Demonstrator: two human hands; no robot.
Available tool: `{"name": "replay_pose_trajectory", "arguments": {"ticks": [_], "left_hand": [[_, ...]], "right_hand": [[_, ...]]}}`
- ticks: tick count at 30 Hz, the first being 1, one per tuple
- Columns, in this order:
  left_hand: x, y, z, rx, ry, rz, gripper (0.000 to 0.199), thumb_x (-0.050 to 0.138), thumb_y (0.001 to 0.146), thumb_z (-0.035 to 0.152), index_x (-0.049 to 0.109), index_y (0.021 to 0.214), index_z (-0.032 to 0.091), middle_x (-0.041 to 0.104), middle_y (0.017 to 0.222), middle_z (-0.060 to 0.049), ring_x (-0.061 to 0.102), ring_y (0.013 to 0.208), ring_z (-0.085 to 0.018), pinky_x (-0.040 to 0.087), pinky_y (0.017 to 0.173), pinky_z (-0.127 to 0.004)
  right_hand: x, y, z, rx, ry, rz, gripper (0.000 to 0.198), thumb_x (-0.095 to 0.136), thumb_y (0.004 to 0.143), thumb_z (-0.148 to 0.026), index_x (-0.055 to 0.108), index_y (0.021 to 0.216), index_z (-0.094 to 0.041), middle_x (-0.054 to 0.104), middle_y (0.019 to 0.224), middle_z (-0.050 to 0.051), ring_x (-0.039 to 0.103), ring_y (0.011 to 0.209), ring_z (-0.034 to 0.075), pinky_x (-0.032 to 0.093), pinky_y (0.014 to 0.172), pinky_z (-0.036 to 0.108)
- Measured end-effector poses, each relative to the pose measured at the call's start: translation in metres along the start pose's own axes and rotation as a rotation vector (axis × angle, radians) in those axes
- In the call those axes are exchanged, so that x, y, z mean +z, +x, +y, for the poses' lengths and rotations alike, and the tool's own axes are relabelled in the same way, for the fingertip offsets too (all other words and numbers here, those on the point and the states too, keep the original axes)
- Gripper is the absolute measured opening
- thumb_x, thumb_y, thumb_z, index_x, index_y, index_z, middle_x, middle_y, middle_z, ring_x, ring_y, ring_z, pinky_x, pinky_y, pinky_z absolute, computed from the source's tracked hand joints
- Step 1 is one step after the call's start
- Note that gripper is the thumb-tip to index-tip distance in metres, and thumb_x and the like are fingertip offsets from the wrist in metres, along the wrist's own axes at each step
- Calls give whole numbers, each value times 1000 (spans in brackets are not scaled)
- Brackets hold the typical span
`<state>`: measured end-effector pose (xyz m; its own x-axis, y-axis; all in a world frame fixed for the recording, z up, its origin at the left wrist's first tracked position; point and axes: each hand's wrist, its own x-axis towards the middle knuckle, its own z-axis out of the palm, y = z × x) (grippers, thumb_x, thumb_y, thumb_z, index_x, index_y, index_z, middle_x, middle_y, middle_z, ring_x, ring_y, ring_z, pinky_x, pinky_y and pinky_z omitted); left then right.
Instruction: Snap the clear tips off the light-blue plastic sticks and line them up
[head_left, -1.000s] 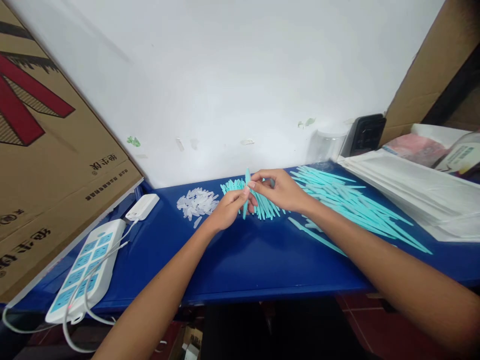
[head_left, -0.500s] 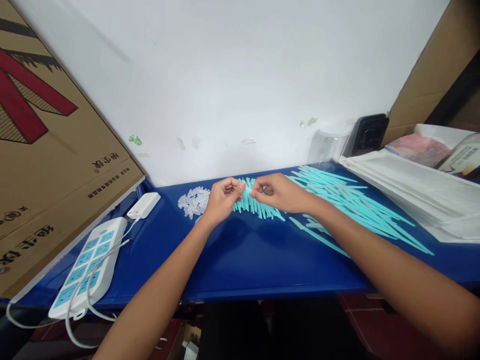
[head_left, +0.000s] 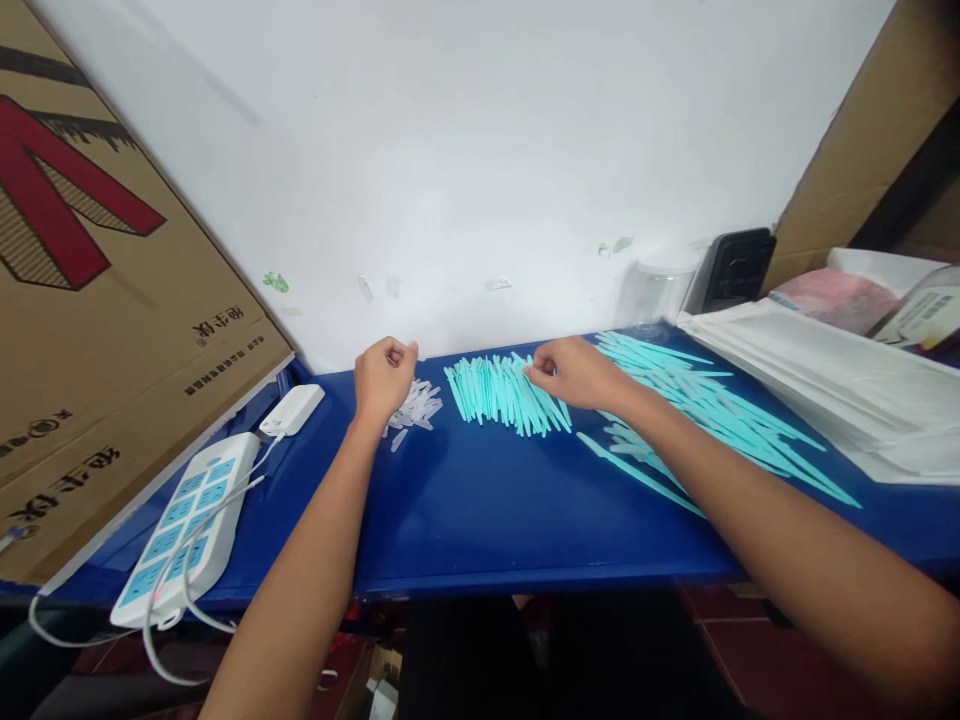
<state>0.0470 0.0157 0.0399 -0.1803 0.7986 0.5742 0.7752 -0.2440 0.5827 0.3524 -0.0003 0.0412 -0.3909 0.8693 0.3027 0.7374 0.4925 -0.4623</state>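
Note:
My left hand (head_left: 385,378) is closed, thumb and fingers pinched, over a small heap of translucent whitish slips (head_left: 420,402). Whether anything is in that pinch cannot be made out. My right hand (head_left: 574,372) is also closed, its fingertips at the upper right part of a row of short turquoise sticks (head_left: 495,390). What those fingers hold, if anything, is hidden against the sticks. Beyond the right wrist lies a loose spread of longer turquoise sticks (head_left: 750,430), tapered at the ends. One long turquoise stick (head_left: 637,474) lies apart, nearer the front.
At left are a white power strip (head_left: 187,530) with cables, a white adapter (head_left: 292,409) and a printed cardboard box (head_left: 135,330). A clear container (head_left: 660,290), a black object (head_left: 739,270) and white sheets (head_left: 832,390) stand or lie on the right. A white wall backs the blue table (head_left: 465,510).
My hands have come apart from where they met over the row. The left has moved left to the translucent heap, and the right slightly right, uncovering the short sticks.

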Motion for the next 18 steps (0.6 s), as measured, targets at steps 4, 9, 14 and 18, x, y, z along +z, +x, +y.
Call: {"name": "replay_pose_trajectory", "arguments": {"ticks": [4, 9, 14, 18], "left_hand": [[3, -10, -1, 112, 476, -235, 26, 59, 89, 39, 59, 68, 22, 67, 72, -7, 64, 72, -25, 40, 65, -33], [9, -17, 0, 119, 624, -332, 14, 62, 86, 37, 63, 83, 23, 71, 85, -10, 66, 79, -31, 42, 67, -36], [9, -19, 8, 181, 447, -271, 21, 63, 91, 44, 62, 94, 23, 68, 85, -6, 63, 75, -25, 40, 65, -32], [20, -37, 34, 277, 28, -224, 28, 59, 96, 48, 64, 89, 21, 56, 67, 0, 52, 62, -17, 37, 62, -29]], "right_hand": [[7, 3, 7, 110, -187, 15, 36, 57, 95, -36, 58, 62, -20, 63, 60, 6, 55, 56, 19, 31, 57, 33], [12, 4, 12, 134, -203, 39, 18, 58, 95, -34, 68, 96, -19, 73, 83, 8, 64, 74, 23, 36, 63, 32], [8, -1, 9, -10, 21, 30, 43, 58, 82, -14, 52, 124, -17, 67, 120, 14, 62, 97, 26, 46, 76, 35], [12, -6, -2, -128, 134, 0, 58, 56, 74, -8, 40, 129, -19, 56, 134, 19, 56, 115, 30, 48, 86, 39]]}}
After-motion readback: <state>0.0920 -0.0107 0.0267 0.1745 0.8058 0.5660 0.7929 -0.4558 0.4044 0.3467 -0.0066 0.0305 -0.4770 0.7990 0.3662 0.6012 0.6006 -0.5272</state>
